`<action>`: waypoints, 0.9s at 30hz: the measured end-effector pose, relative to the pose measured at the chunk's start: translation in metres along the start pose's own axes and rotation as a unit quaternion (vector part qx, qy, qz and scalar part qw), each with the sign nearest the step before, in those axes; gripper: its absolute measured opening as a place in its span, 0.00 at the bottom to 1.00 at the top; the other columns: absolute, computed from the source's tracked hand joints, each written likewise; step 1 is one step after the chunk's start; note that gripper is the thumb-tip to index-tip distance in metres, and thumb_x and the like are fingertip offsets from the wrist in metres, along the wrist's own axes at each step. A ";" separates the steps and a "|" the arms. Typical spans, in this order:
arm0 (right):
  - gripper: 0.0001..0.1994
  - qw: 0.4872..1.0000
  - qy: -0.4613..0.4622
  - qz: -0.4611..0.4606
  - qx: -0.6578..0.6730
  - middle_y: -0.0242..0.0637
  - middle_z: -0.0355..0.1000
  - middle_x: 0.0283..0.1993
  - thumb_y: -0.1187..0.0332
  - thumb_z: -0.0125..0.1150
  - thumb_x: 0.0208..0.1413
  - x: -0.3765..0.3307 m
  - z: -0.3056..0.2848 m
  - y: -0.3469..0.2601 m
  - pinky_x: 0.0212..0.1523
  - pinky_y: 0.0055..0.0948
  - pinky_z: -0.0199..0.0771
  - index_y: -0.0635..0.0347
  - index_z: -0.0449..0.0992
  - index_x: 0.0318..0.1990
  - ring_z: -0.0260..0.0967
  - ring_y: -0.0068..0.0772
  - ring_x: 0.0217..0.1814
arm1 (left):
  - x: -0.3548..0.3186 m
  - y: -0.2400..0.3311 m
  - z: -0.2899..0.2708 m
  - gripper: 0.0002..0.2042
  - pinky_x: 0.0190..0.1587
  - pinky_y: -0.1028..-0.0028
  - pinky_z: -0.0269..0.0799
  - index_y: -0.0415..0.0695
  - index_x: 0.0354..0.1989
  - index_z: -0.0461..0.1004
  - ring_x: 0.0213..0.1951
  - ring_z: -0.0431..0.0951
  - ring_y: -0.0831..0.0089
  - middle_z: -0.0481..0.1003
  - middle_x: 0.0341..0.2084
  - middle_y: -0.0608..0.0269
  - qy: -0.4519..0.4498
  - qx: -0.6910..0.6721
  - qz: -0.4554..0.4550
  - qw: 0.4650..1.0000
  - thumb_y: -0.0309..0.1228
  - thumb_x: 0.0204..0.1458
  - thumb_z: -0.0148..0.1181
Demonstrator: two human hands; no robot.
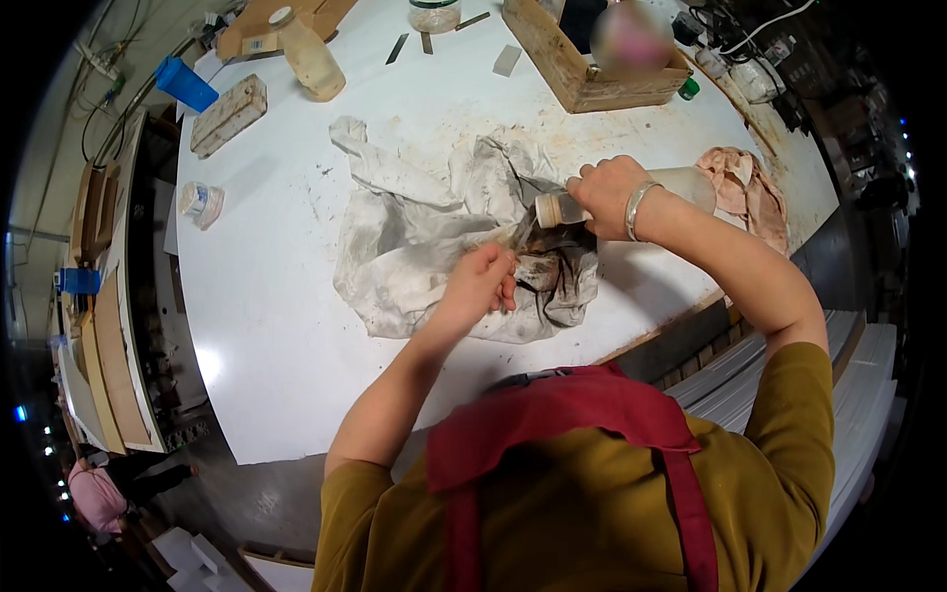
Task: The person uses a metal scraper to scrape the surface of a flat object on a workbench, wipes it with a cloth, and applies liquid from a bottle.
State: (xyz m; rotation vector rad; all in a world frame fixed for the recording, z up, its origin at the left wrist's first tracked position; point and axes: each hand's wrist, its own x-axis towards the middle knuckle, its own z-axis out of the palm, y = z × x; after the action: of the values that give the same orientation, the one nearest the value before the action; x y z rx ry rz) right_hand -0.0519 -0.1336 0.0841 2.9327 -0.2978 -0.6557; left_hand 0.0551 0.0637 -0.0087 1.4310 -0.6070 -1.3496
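Note:
My right hand (614, 192) grips a translucent plastic bottle (686, 187) lying tilted on its side, its pale capped neck pointing left over a crumpled cloth. A clear streak, perhaps liquid, shows beside the neck. The large white cloth (395, 237) is spread in folds on the table, with dark grey and brown stains near its right side. My left hand (481, 279) is closed at the edge of that stained part, fingers curled on the fabric; whether anything else is in them is hidden. A pinkish cloth (750, 187) lies bunched right of the bottle.
The white table (266, 365) carries a second bottle (314, 64), a blue cup (185, 84), a dusty block (229, 113) and a small white tub (201, 204). A wooden box (621, 94), thin metal strips and a glass jar (434, 15) stand farther back.

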 end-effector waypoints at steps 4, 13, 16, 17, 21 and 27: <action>0.11 1.000 0.011 0.015 0.002 0.44 0.74 0.32 0.69 0.57 0.36 -0.002 -0.002 -0.001 0.36 0.35 0.71 0.60 0.75 0.32 0.73 0.42 0.36 | 0.000 0.001 0.002 0.13 0.16 0.83 0.58 0.43 0.25 0.64 0.15 0.70 0.79 0.69 0.15 0.67 -0.012 0.004 0.005 1.000 0.37 0.58 0.44; 0.14 0.999 -0.031 0.032 -0.003 0.45 0.72 0.32 0.64 0.61 0.37 0.000 -0.003 -0.001 0.35 0.37 0.71 0.60 0.73 0.33 0.72 0.44 0.34 | -0.001 0.001 0.006 0.14 0.17 0.83 0.57 0.43 0.24 0.64 0.15 0.69 0.79 0.68 0.14 0.67 -0.027 -0.004 0.002 1.000 0.37 0.59 0.43; 0.14 0.999 -0.029 0.010 -0.012 0.45 0.72 0.32 0.63 0.61 0.37 -0.006 0.002 -0.006 0.35 0.37 0.71 0.60 0.72 0.33 0.72 0.44 0.35 | 0.000 0.001 0.008 0.14 0.17 0.83 0.57 0.43 0.24 0.64 0.15 0.69 0.79 0.68 0.14 0.67 -0.035 0.000 -0.002 0.999 0.38 0.59 0.43; 0.14 1.000 -0.022 0.011 -0.001 0.45 0.71 0.32 0.63 0.61 0.38 -0.006 0.002 -0.006 0.35 0.38 0.70 0.60 0.72 0.33 0.72 0.43 0.35 | 0.000 0.000 0.009 0.14 0.17 0.83 0.57 0.43 0.24 0.64 0.15 0.70 0.79 0.68 0.14 0.67 -0.037 0.005 -0.002 0.999 0.38 0.59 0.43; 0.15 0.998 -0.002 0.033 0.058 0.42 0.72 0.35 0.61 0.60 0.39 -0.009 0.006 0.005 0.38 0.38 0.70 0.57 0.73 0.35 0.71 0.43 0.38 | -0.001 0.002 0.011 0.14 0.17 0.83 0.59 0.42 0.24 0.65 0.16 0.70 0.80 0.69 0.15 0.67 -0.036 0.040 0.001 0.999 0.37 0.58 0.44; 0.23 0.940 0.208 0.145 0.227 0.41 0.72 0.38 0.51 0.63 0.40 -0.018 0.032 0.056 0.42 0.34 0.69 0.55 0.71 0.42 0.70 0.42 0.40 | -0.023 -0.004 0.000 0.13 0.21 0.83 0.62 0.42 0.26 0.67 0.20 0.71 0.81 0.71 0.17 0.66 -0.020 0.034 -0.006 0.999 0.36 0.57 0.43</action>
State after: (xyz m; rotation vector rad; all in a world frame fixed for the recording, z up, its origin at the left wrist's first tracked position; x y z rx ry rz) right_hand -0.0906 -0.1866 0.0713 3.2369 -0.9120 0.0993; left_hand 0.0484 0.0857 -0.0032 1.4672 -0.6779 -1.3821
